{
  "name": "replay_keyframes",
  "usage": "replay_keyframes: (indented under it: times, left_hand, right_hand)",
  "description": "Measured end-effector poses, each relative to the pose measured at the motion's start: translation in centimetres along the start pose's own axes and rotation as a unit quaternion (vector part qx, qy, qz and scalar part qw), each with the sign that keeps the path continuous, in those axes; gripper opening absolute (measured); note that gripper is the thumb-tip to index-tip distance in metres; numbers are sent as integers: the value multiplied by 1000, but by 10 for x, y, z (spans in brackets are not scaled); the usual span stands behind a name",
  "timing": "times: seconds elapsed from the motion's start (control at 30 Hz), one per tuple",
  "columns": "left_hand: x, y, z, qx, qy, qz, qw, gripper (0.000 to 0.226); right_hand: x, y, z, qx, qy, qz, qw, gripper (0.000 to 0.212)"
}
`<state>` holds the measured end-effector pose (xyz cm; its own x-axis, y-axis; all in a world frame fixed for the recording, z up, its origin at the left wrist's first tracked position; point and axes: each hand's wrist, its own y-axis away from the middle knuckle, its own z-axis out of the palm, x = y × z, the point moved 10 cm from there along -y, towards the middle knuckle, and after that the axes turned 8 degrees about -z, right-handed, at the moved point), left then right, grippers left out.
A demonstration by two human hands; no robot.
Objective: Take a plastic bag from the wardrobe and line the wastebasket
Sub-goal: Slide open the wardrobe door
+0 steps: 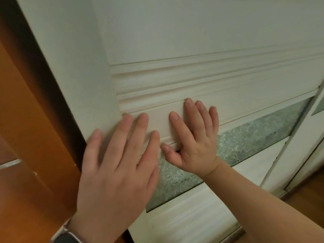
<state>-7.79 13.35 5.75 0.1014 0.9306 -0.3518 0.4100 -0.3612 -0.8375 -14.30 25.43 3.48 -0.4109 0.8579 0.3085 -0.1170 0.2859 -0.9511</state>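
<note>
A cream wardrobe sliding door (201,50) fills most of the view, with moulded horizontal ridges and a frosted, patterned glass strip (254,137) across it. My left hand (115,169) lies flat against the door near its left edge, fingers spread, a watch on the wrist. My right hand (194,139) is pressed flat on the door just to the right, fingers spread over the rail above the glass. Neither hand holds anything. No plastic bag and no wastebasket are in sight.
An orange-brown wooden panel (22,120) stands at the left beside the wardrobe's side. A second sliding door (301,155) and its track sit at the right. A wooden floor (306,195) shows at the lower right.
</note>
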Motion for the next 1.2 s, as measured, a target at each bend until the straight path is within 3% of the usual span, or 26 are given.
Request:
replay_keyframes:
  times: [0.47, 0.87, 1.2]
  left_hand:
    - [16, -8, 16, -39, 21, 15, 999, 50]
    - [52, -29, 28, 52, 40, 29, 997, 45]
    - [93, -56, 34, 132, 118, 49, 983, 44]
  right_hand:
    - [22, 4, 3, -25, 34, 1, 999, 66]
    - [75, 20, -4, -18, 40, 5, 999, 65]
    - [137, 40, -15, -20, 43, 17, 999, 63]
